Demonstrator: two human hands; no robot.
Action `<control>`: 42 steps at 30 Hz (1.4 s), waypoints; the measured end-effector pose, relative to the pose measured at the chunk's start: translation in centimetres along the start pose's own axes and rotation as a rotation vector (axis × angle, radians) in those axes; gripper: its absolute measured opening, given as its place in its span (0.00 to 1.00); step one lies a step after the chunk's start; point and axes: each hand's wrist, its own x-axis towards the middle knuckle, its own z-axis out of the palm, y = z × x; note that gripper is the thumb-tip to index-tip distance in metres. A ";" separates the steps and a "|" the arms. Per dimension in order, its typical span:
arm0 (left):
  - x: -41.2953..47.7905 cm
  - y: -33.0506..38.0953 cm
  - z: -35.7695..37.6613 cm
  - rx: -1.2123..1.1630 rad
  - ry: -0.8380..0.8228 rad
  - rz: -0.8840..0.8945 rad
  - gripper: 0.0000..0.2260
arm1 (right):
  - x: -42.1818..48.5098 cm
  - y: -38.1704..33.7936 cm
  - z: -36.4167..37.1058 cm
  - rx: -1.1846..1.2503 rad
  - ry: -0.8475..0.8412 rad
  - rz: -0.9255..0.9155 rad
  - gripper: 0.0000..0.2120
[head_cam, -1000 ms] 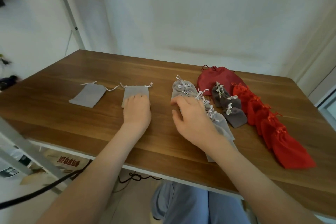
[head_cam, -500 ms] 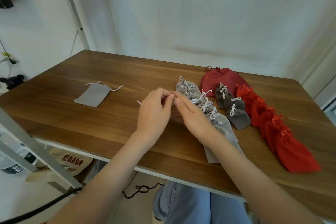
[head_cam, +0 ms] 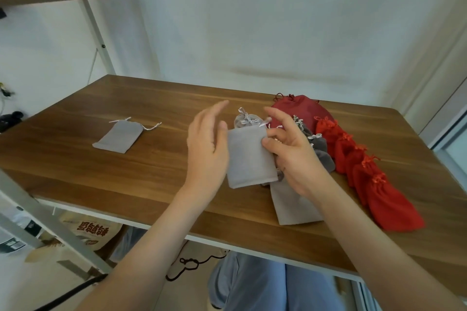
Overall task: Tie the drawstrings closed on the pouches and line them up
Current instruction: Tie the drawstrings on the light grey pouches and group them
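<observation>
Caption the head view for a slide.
Right hand pinches a flat light-grey fabric pouch over the wooden table, left hand open.

One wide-angle head view (straight lines bow at the edges) looks forward and down across the table (head_cam: pixel 126 184) to the wall (head_cam: pixel 278 20). Left hand (head_cam: pixel 206 149), right hand (head_cam: pixel 290 156) and pouch (head_cam: pixel 249 156) sit close, mid-frame; lap (head_cam: pixel 252 285) at bottom.

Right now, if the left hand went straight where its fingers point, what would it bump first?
Likely nothing soon: the left hand points over bare table toward the wall; depth is unclear.
</observation>
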 end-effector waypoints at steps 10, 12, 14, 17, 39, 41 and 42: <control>-0.3 0.8 2.3 0.150 -0.245 -0.210 0.23 | -2.4 -0.8 -3.0 -0.117 0.025 0.083 0.13; -0.5 0.9 2.7 0.164 -0.263 -0.220 0.25 | -2.6 -0.7 -3.5 -0.288 0.096 0.070 0.10; -0.8 0.8 3.2 0.178 -0.280 -0.257 0.26 | -2.9 -0.4 -4.1 -0.461 0.160 0.042 0.07; -1.4 0.2 3.6 0.174 -0.258 -0.248 0.27 | -3.5 -0.3 -5.1 -0.652 0.224 -0.040 0.04; -1.1 0.5 6.8 -0.219 -0.225 -0.246 0.15 | -0.6 -0.5 -5.6 -0.368 0.268 -0.099 0.16; -1.4 0.1 7.2 -0.202 -0.116 -0.072 0.15 | 0.0 -0.2 -4.9 -0.427 0.190 -0.117 0.13; -1.3 -0.3 7.5 -0.199 -0.100 -0.001 0.13 | 0.4 0.2 -4.8 -0.477 0.148 -0.124 0.11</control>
